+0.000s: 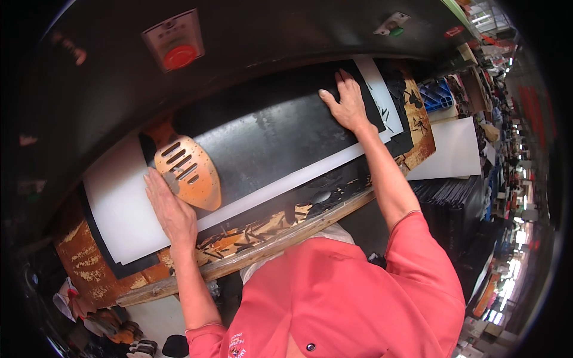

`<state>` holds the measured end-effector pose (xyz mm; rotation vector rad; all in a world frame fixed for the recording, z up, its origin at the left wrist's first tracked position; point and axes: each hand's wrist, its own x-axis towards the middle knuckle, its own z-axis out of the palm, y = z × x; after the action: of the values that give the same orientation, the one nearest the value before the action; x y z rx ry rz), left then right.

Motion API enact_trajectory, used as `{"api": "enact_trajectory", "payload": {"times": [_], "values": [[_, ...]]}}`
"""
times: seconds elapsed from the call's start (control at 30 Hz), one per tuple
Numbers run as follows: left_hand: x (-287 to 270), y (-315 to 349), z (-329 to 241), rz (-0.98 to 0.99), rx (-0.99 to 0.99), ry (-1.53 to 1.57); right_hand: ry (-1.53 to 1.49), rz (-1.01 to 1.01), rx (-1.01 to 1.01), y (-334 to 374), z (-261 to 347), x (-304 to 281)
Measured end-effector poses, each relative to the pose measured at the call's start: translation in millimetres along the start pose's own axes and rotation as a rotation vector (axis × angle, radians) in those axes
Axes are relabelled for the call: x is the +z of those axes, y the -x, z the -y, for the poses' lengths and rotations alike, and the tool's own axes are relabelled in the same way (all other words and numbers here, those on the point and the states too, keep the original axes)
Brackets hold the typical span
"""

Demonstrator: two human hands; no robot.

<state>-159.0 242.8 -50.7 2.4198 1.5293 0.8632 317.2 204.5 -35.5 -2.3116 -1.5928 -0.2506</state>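
A glossy black sheet (271, 140) lies on a longer white board (113, 200). Near its left end rests an orange, sole-shaped cutting die (200, 182) with several slots and small holes, its narrow far end in shadow. My left hand (173, 206) is right beside the die's left edge, fingers stretched and together, over the sheet's left edge and the white board. Toward the sheet's right end, my right hand (348, 107) lies flat with its thumb spread. Neither hand grips anything.
A dark machine beam with a red button (180, 57) and a green button (396, 31) overhangs the far side. Narrow black scraps (245, 235) litter the worn bed before a wooden rail (239, 258). At right are a white sheet (444, 149), a black stack (447, 203) and a blue crate (436, 94).
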Motion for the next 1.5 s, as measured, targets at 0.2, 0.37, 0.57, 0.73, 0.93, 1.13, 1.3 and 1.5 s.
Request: {"api": "enact_trajectory", "payload": {"times": [0.2,0.37,0.57,0.73,0.93,1.13,1.3,1.5], "values": [[12,2,-18,0.027,-0.029,0.084,-0.004,0.081,-0.127,15,-61,6],[27,-5,-45,0.051,-0.031,0.061,-0.076,0.088,-0.083,8,-80,-9],[48,-8,-77,0.047,-0.029,0.031,-0.085,0.091,-0.037,5,-120,-12],[60,-6,-93,0.031,-0.05,0.069,-0.065,0.118,-0.012,5,-140,-14],[63,-1,-102,0.046,-0.08,0.129,-0.057,0.107,0.005,11,-146,-20],[66,3,-110,0.087,-0.056,0.023,-0.135,-0.043,0.194,25,-220,-40],[70,5,-102,0.09,-0.126,0.061,-0.227,0.099,0.109,30,-234,-37],[68,7,-80,0.107,-0.194,0.098,-0.162,0.147,0.085,28,-214,-43]]}}
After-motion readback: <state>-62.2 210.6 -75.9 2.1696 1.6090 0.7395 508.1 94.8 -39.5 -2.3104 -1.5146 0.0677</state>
